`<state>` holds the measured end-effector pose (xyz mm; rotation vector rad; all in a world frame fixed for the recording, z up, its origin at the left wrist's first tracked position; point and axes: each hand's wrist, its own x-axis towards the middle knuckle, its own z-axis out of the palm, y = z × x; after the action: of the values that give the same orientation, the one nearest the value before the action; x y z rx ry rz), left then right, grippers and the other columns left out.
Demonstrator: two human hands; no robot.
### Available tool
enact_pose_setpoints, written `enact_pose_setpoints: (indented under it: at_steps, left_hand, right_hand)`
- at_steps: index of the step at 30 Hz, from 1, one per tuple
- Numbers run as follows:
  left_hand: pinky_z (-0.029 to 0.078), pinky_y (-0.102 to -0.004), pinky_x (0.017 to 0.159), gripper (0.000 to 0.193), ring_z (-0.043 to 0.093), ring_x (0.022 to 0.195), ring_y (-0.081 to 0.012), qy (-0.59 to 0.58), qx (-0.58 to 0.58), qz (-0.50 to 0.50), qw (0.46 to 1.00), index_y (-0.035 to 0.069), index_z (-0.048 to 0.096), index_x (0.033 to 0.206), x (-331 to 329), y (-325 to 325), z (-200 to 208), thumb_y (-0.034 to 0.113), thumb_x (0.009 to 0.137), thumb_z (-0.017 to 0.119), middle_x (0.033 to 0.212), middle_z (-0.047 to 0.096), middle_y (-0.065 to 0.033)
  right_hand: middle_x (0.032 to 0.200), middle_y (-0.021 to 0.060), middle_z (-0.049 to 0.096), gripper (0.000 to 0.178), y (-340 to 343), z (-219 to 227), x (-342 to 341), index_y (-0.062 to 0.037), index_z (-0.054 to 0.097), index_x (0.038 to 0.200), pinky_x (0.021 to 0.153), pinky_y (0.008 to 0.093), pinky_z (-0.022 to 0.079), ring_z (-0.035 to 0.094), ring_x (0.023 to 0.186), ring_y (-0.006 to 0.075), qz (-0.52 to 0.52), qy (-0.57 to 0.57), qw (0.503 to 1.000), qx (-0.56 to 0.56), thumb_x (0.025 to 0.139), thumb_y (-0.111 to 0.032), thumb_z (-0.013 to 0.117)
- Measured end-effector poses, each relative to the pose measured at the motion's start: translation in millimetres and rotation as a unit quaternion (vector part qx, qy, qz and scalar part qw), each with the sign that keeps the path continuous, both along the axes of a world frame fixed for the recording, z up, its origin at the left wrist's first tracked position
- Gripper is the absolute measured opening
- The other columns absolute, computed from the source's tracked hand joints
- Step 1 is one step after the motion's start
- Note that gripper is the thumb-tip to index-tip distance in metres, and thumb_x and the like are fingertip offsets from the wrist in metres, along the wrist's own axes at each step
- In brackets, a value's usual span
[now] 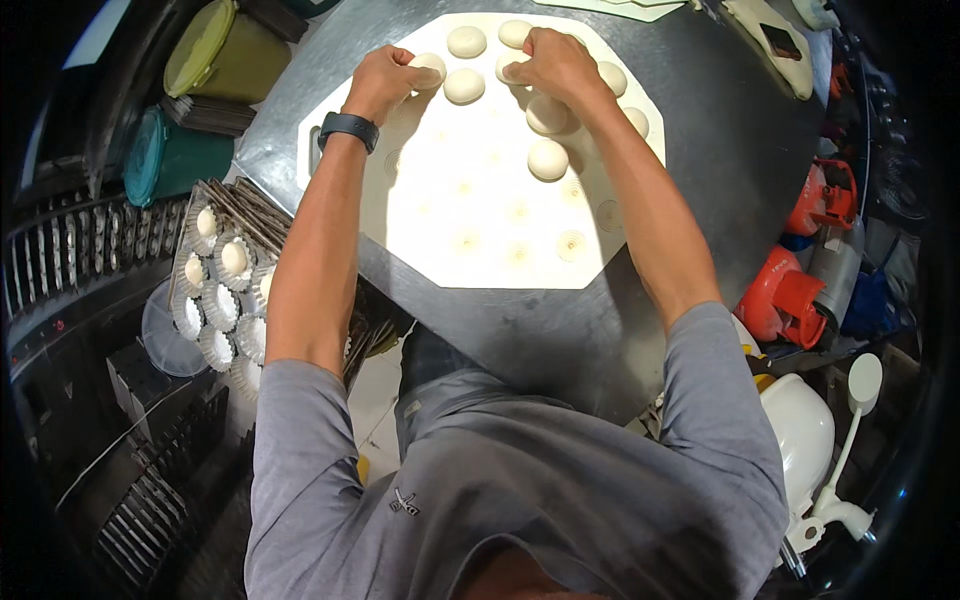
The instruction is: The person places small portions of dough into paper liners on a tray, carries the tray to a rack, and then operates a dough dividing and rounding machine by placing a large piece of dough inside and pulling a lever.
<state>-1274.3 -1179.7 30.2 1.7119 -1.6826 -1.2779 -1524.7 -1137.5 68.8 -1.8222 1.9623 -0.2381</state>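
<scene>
Several round, smooth, pale dough balls [464,86] sit on the far part of a white board [480,270] with cut corners and ring-shaped marks. My left hand [382,83], with a dark watch on its wrist, has thumb and fingers closed on a dough ball [429,67] at the left of the group. Farther right, my right hand [556,66] grips another dough ball [505,70] from its right side, partly covering it. Nearer to me, a single dough ball [547,160] lies below my right hand. Some balls on the right are partly hidden behind my right forearm.
The board rests on a metal table [740,110]. Left stand fluted foil cups [220,305], a few holding dough, plus a green bucket [175,155] and a yellow-lidded bin [215,60]. A phone [780,42] lies far right; red gas cylinders [780,300] stand beside the table.
</scene>
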Motion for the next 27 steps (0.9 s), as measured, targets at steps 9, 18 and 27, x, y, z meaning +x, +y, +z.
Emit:
enact_pose_setpoints:
  at_steps: [9,18,27]
  left_hand:
    - [0.05,-0.0358,0.093,0.041,0.064,0.101,-0.022,0.128,-0.209,-0.045,0.969,0.003,0.072,0.11,8.3,97.3,18.4,0.031,0.081,0.081,0.108,0.069,-0.0129]
    - [0.054,-0.0341,0.086,0.041,0.07,0.096,-0.0217,0.11,-0.097,0.078,0.986,0.003,0.063,0.118,128.2,310.6,73.0,0.017,0.082,0.077,0.104,0.071,-0.0119]
    - [0.055,-0.0392,0.077,0.032,0.071,0.087,-0.0289,-0.131,0.026,0.215,0.967,0.005,0.062,0.11,312.8,446.9,41.6,0.014,0.082,0.076,0.097,0.073,-0.0102]
  right_hand:
    - [0.104,0.0085,0.069,0.038,5.5,4.2,-35.7,-0.0002,0.069,0.11,0.088,0.0339,0.049,0.062,0.099,0.0183,0.056,-0.211,0.97,-0.105,0.084,-0.027,0.078]
    - [0.102,0.0016,0.067,0.029,118.6,38.0,110.7,-0.0052,0.065,0.112,0.084,0.0281,0.048,0.058,0.093,0.0126,0.194,-0.254,0.945,-0.062,0.088,-0.016,0.078]
    - [0.093,0.0205,0.07,0.028,263.5,15.1,358.6,-0.0031,0.062,0.109,0.075,0.0489,0.053,0.068,0.087,0.0414,0.472,-0.171,0.864,0.027,0.086,-0.016,0.072]
